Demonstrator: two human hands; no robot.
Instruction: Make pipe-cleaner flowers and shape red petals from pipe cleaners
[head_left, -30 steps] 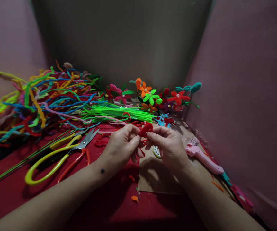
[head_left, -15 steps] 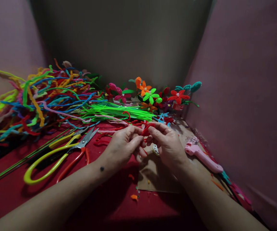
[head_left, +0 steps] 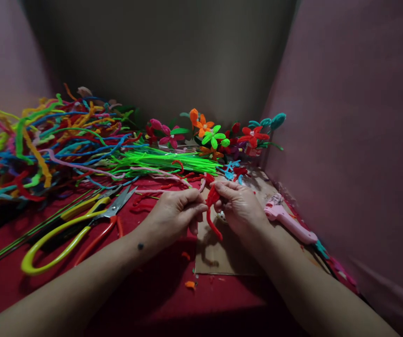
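A red fuzzy pipe-cleaner piece (head_left: 212,199) is pinched between my two hands, above a piece of cardboard (head_left: 236,264). My left hand (head_left: 178,210) grips its left side with thumb and fingers pressed together. On its upper right, my right hand (head_left: 234,201) holds it between thumb and forefinger. One loose red end hangs down below the fingertips and curves to the right. A small pale dotted object (head_left: 221,216) lies partly hidden beside my right hand.
Yellow-and-red-handled scissors (head_left: 112,213) lie left of my left hand. A heap of coloured pipe cleaners (head_left: 47,145), a green bundle (head_left: 173,161) and fuzzy flowers (head_left: 213,135) are behind. A pink glue gun (head_left: 289,220) rests at right, near a wall.
The red piece's end now hangs free below my hands, and my left fingers have shifted on it. The whole view has moved slightly, with the surroundings now further left.
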